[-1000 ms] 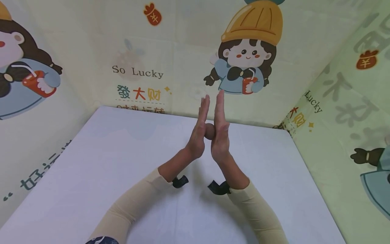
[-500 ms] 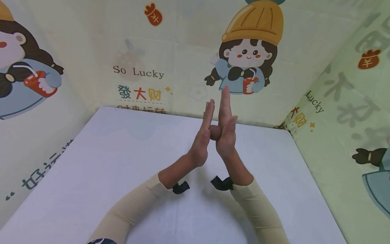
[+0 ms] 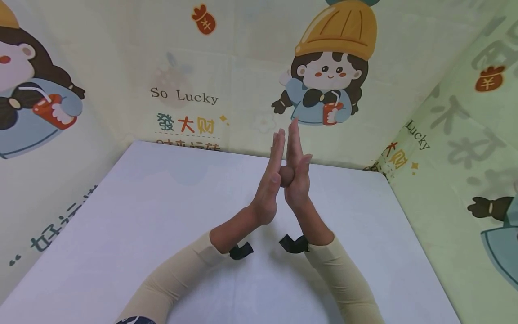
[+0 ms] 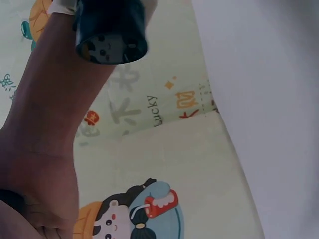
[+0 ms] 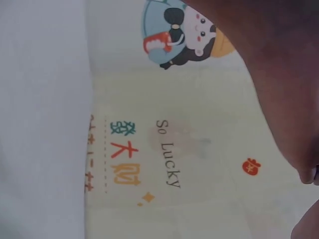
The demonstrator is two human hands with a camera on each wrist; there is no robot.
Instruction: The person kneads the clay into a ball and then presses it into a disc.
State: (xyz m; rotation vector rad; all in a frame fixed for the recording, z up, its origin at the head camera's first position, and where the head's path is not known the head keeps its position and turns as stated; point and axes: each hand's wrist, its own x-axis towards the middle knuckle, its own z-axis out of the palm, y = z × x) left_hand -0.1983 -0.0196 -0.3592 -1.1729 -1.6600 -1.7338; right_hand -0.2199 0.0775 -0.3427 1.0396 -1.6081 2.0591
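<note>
ball [image 3: 287,177]: matt, smooth | table [image 3: 182,193]: smooth, matt | sleeves [image 3: 174,274]: cloth | wrist camera [image 4: 111,49]: glossy front

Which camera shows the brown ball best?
Head view: the brown ball shows plainly between the left hand and right hand. Left wrist: a dark patch, possibly it. Right wrist: cannot make it out.

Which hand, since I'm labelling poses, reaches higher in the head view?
The right hand: it reaches level with the lower edge of the yellow-hatted cartoon on the back wall, while the left hand, across the brown ball, stops lower.
</note>
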